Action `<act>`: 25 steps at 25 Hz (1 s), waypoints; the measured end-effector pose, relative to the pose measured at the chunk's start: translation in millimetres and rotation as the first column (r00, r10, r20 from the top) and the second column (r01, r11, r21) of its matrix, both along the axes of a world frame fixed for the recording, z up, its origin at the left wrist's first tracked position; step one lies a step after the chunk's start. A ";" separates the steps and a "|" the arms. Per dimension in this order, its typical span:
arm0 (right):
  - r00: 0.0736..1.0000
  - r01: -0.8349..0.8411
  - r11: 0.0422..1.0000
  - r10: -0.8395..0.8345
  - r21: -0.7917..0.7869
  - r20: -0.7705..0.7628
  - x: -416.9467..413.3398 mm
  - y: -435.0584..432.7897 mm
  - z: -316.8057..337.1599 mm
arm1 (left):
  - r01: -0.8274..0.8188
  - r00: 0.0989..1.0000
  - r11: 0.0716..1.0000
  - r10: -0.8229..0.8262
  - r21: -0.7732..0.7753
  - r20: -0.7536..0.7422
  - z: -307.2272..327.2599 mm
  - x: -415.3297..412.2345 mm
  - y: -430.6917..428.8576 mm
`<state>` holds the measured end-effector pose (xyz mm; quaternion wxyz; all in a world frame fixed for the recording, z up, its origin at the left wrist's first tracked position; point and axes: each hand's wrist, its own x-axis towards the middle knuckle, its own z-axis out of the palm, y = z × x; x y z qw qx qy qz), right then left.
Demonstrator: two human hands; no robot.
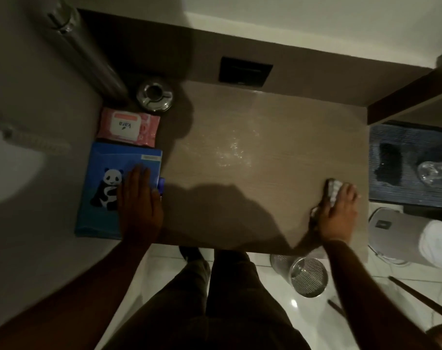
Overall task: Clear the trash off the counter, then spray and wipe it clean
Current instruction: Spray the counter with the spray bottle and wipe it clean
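The wooden counter (265, 147) fills the middle, with a wet, shiny patch (232, 150) near its centre. My right hand (338, 215) presses flat on a grey and white cloth (333, 189) at the counter's right front corner. My left hand (139, 203) rests flat, fingers together, on a blue panda-print pack (103, 188) at the counter's left edge. A small blue-purple object (161, 185) peeks out beside my left thumb; what it is stays unclear.
A pink wet-wipes pack (129, 127) and a glass ashtray (154, 96) lie behind the blue pack. A dark socket panel (245, 72) sits on the back wall. A metal mesh bin (308, 276) stands on the floor below the counter's right front. A white appliance (401, 236) is at the right.
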<state>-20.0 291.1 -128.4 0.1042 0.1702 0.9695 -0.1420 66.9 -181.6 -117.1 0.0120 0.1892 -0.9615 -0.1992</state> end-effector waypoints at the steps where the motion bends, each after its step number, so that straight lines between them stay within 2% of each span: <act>1: 0.994 0.105 0.994 -0.105 0.003 -0.005 -25.0 -7.9 -2.3 | 0.009 1.000 1.000 -0.009 -0.007 -0.006 -6.0 -3.5 -7.6; 3: 0.987 0.156 0.988 -0.156 -0.020 -0.033 -71.6 -50.7 -3.5 | 0.030 0.999 0.999 -0.030 -0.027 0.014 -15.1 -12.2 -16.1; 4: 0.994 0.088 0.995 -0.090 -0.044 -0.060 -89.2 -81.4 -3.6 | 0.045 0.999 0.998 -0.044 -0.038 0.016 -18.1 -14.7 -15.9; 6: 0.973 -0.205 0.975 0.194 -0.084 -0.126 -95.8 -154.8 -6.5 | 0.065 0.998 0.997 -0.065 -0.044 0.000 -23.5 -15.8 -14.6; 7: 0.915 -0.393 0.913 0.376 -0.107 -0.145 -83.9 -191.3 -8.0 | 0.066 0.998 0.997 -0.067 -0.046 -0.018 -23.9 -15.8 -14.7; 9: 0.713 -0.701 0.691 0.689 -0.174 -0.134 -42.9 -243.1 -7.9 | 0.061 0.996 0.997 -0.065 -0.056 -0.068 -23.3 -15.5 -13.9; 11: 0.501 -0.856 0.479 0.862 -0.193 -0.083 8.8 -254.7 -6.4 | 0.049 0.994 0.997 -0.055 -0.062 -0.099 -24.1 -15.0 -14.6; 12: 0.432 -0.893 0.414 0.899 -0.177 -0.073 28.6 -243.5 -6.0 | 0.045 0.993 0.997 -0.051 -0.063 -0.104 -24.5 -15.4 -15.1; 13: 0.400 -0.909 0.386 0.913 -0.155 -0.076 40.4 -224.1 -7.7 | 0.045 0.994 0.997 -0.051 -0.065 -0.101 -25.5 -16.3 -15.5; 14: 0.416 -0.904 0.401 0.906 -0.147 -0.083 42.4 -201.1 -9.1 | 0.047 0.995 0.997 -0.053 -0.066 -0.089 -26.0 -16.9 -15.5; 15: 0.478 -0.875 0.465 0.875 -0.136 -0.079 35.5 -175.7 -9.5 | 0.047 0.996 0.997 -0.053 -0.069 -0.077 -26.8 -17.0 -15.4; 16: 0.582 -0.811 0.573 0.811 -0.119 -0.063 20.0 -150.2 -10.2 | 0.047 0.996 0.996 -0.052 -0.080 -0.074 -27.1 -16.8 -14.9; 18: 0.827 -0.563 0.826 0.561 -0.043 -0.037 -33.4 -108.2 -10.4 | 0.046 0.995 0.994 -0.054 -0.099 -0.081 -27.2 -15.2 -14.6; 19: 0.924 -0.379 0.925 0.378 -0.007 -0.050 -66.6 -96.1 -11.2 | 0.052 0.995 0.994 -0.060 -0.094 -0.085 -27.9 -14.4 -15.6; 20: 0.977 -0.200 0.980 0.200 0.003 -0.069 -101.4 -93.2 -10.5 | 0.059 0.994 0.995 -0.066 -0.085 -0.088 -28.8 -13.8 -16.5; 21: 0.993 -0.076 0.997 0.076 -0.001 -0.090 -133.4 -101.1 -7.5 | 0.058 0.993 0.995 -0.066 -0.084 -0.096 -29.9 -14.0 -16.0; 22: 0.993 -0.036 0.999 0.034 -0.012 -0.113 -160.0 -119.1 -9.3 | 0.047 0.993 0.994 -0.057 -0.096 -0.107 -30.8 -14.4 -15.2; 23: 0.989 -0.067 0.997 0.063 -0.028 -0.136 -176.6 -147.2 -11.6 | 0.035 0.993 0.994 -0.047 -0.107 -0.113 -32.3 -14.9 -16.1; 25: 0.955 -0.275 0.959 0.264 -0.071 -0.136 -179.7 -219.3 -10.6 | 0.033 0.994 0.994 -0.043 -0.105 -0.098 -33.1 -16.1 -17.2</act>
